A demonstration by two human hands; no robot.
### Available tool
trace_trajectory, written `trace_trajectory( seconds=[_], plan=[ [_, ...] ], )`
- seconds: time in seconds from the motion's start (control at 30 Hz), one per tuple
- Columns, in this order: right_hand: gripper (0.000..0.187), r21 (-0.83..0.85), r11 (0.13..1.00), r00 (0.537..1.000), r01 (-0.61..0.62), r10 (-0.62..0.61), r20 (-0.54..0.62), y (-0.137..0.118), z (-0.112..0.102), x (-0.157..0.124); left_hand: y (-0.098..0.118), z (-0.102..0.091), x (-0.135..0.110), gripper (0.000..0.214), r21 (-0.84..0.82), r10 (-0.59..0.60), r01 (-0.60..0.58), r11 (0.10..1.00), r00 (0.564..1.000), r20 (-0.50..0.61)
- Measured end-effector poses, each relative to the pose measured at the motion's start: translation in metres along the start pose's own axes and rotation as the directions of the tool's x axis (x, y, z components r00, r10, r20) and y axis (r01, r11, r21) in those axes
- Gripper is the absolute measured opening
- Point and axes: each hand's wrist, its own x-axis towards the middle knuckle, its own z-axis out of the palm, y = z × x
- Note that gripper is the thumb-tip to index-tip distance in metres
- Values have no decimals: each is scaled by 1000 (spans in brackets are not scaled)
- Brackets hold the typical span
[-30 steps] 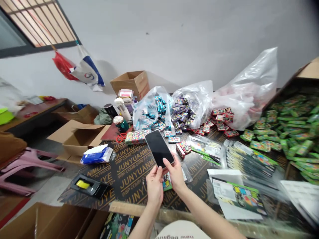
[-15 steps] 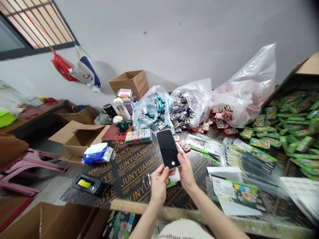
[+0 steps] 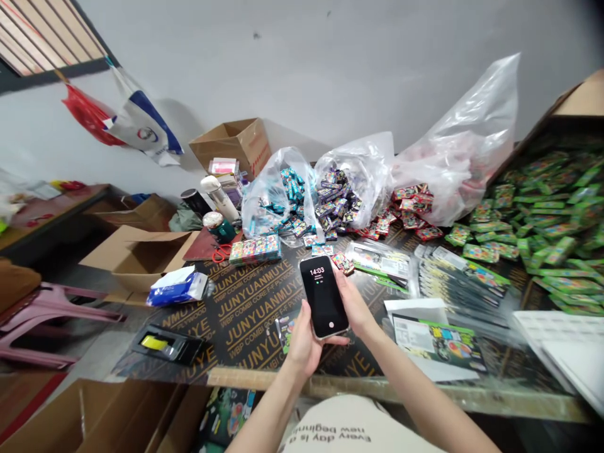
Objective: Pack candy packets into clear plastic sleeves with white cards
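Note:
A smartphone (image 3: 323, 302) is held over the front part of the dark plywood table (image 3: 255, 302), its black screen lit with the time 14:03. My left hand (image 3: 304, 343) grips its lower left edge, fingers running beneath it. Along the right edge, my right hand (image 3: 352, 302) is wrapped round the phone. A printed packet (image 3: 284, 330) lies under the phone and my left hand, mostly covered. Just beyond the phone's top sit small colourful packets (image 3: 343, 263). Right of my right hand, a green and black printed card (image 3: 438, 343) rests on white paper.
Plastic bags of blue (image 3: 293, 185), purple (image 3: 336, 192) and red packets (image 3: 413, 204) stand along the wall. Green packets (image 3: 552, 220) spill from a carton at right. Red scissors (image 3: 221, 253), a tissue pack (image 3: 177, 286) and a black tray (image 3: 167, 345) lie left. Open cartons (image 3: 136, 255) flank the table.
The phone's screen has gone from blank to showing the time. Both hands have brought the phone slightly lower and nearer to me. The view has shifted a little.

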Motion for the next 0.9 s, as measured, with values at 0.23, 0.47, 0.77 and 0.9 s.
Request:
trace_trajectory(
  seconds=[0.23,0.47,0.77,0.9],
  plan=[
    [43,-53,998,998,14,-17,-53,24,4,-35,10,2,5,45,-76,80,-88,993,992,-99],
    [38,-76,995,992,60,-68,-106,30,14,-40,8,2,5,43,-76,76,-84,994,993,-93],
    [38,-81,996,992,47,-56,-111,31,11,-40,7,1,5,44,-77,55,-63,995,993,-109],
    [38,-54,997,992,49,-55,-117,32,11,-40,5,0,7,44,-81,58,-65,995,995,-81]
  ],
)
